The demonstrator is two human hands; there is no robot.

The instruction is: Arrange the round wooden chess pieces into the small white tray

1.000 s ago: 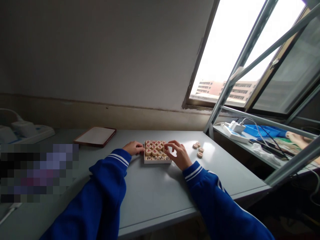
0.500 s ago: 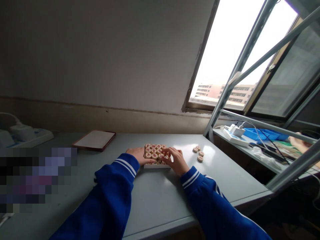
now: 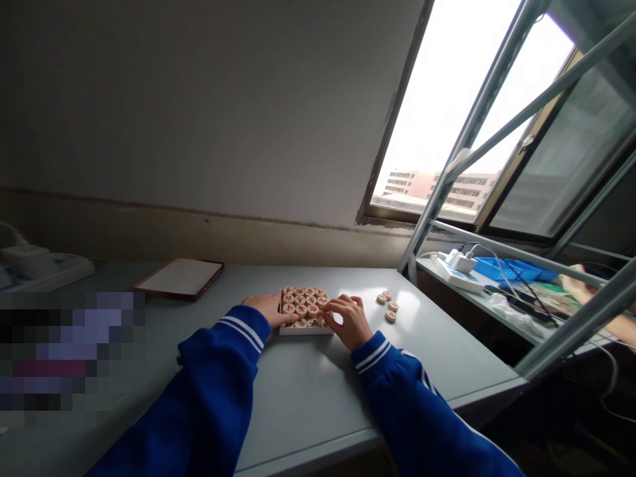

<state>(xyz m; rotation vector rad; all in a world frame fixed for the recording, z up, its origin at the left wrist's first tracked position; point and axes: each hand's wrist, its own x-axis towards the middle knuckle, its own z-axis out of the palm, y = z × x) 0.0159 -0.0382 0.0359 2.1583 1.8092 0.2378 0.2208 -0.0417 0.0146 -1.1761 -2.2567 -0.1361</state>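
Observation:
A small white box [image 3: 304,331] stands on the desk, filled with round wooden Chinese chess pieces [image 3: 301,309]. Most of the upper pieces carry red characters; the row nearest me shows dark ones. My left hand [image 3: 265,309] grips the box at its left side, thumb along the near left corner. At the right side, my right hand [image 3: 350,320] is closed, its fingertips pinching a piece at the right end of a red row. The fingers partly hide that piece. Several loose Chinese chess pieces [image 3: 391,307] lie on the desk to the right of this hand.
A shallow box lid [image 3: 179,277] lies on the grey desk [image 3: 303,397] at the left back. Power strips [image 3: 462,273] sit on both sides. A metal bed frame [image 3: 432,218] rises at the right, beyond it a blue tray [image 3: 511,269] and another person's hand [image 3: 579,285].
My right hand has drawn slightly right, off the top pieces to the end of the row, uncovering more red characters. My left hand stays on the box. The view has shifted a little.

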